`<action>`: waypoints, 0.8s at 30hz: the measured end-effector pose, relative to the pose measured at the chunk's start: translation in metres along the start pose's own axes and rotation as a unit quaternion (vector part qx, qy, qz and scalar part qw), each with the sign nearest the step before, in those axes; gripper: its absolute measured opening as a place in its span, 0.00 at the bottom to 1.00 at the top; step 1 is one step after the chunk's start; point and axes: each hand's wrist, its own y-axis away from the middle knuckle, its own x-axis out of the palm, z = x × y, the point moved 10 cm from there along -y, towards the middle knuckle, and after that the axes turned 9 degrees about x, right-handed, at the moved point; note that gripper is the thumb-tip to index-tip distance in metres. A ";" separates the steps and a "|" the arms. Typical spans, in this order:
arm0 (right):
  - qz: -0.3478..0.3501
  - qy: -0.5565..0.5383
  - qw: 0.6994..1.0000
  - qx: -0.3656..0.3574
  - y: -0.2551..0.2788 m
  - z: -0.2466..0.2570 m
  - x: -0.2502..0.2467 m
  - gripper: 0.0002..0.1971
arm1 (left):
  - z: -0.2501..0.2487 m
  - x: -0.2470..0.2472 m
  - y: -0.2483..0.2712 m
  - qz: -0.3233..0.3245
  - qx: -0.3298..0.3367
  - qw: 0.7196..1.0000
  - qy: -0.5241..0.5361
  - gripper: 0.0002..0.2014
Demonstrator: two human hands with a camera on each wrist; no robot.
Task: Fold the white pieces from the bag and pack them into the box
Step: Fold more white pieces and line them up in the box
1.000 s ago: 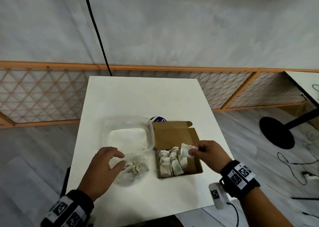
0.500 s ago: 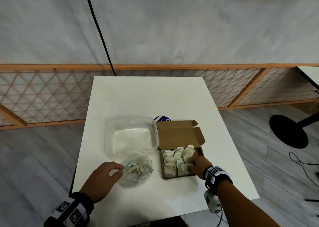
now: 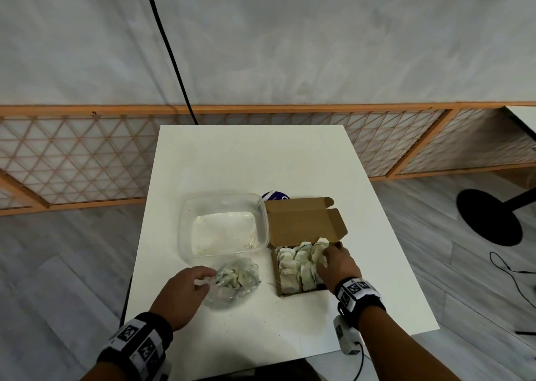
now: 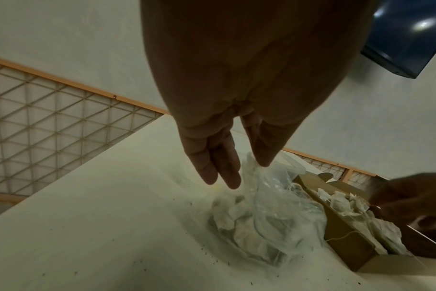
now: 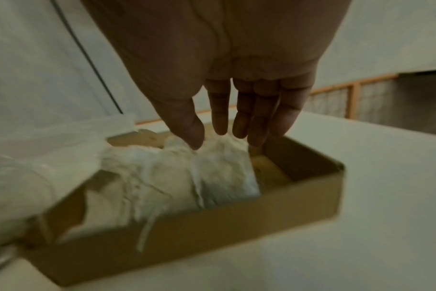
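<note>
White tabletop [image 3: 232,154] is seen set before a pale wall, with an orange lattice panel [image 3: 72,160] running behind it and a black cable [image 3: 171,53] hanging down the wall. At the near left, the left hand [image 3: 185,293] is held at the edge of the clear plastic bag [image 3: 235,282]; in the left wrist view its fingers [image 4: 212,157] are shown nearly straight and pointing down, the thumb tip against the bag's upturned film, though whether the film is pinched cannot be told. Crumpled white pieces [image 4: 239,222] with loose threads are seen inside the bag, which lies on the table just left of the box. Behind the bag, an empty clear plastic tub [image 3: 223,224] is placed, touching the box's left side. A blue and white round object [image 3: 274,196] is partly hidden behind the box lid. To the right, the brown cardboard box [image 3: 304,224] is stood with its lid raised open, and rows of folded white pieces [image 3: 295,261] are packed in its left and middle part. The right hand [image 3: 336,263] is laid over the box's right side; in the right wrist view its fingers [image 5: 251,110] are shown loosely straight and spread, the thumb tip touching the nearest folded piece, nothing being gripped. Bare cardboard is left visible at the box's right end
</note>
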 end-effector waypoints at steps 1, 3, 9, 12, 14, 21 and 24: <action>-0.025 0.008 0.999 -0.031 0.007 0.013 -0.007 0.19 | 0.000 0.000 -0.001 -0.005 -0.003 1.000 0.002 0.14; -0.029 -0.007 0.993 -0.116 0.028 0.047 -0.012 0.14 | 0.000 0.001 -0.002 -0.011 -0.004 1.000 0.001 0.15; 0.102 -0.004 0.932 -0.346 0.125 0.154 0.032 0.15 | -0.010 0.006 -0.002 -0.018 0.013 1.000 0.002 0.18; 0.146 0.057 0.916 -0.369 0.139 0.178 0.073 0.16 | -0.019 0.009 0.000 -0.023 0.024 0.999 0.012 0.18; 0.148 0.097 0.927 -0.331 0.130 0.181 0.092 0.15 | -0.025 0.010 0.001 -0.029 0.033 0.999 0.016 0.18; 0.124 0.136 0.947 -0.264 0.107 0.175 0.112 0.17 | -0.031 0.010 0.001 -0.033 0.040 0.998 0.029 0.16; 0.102 0.139 0.941 -0.290 0.108 0.174 0.110 0.16 | -0.028 0.009 0.003 -0.042 0.033 0.998 0.035 0.16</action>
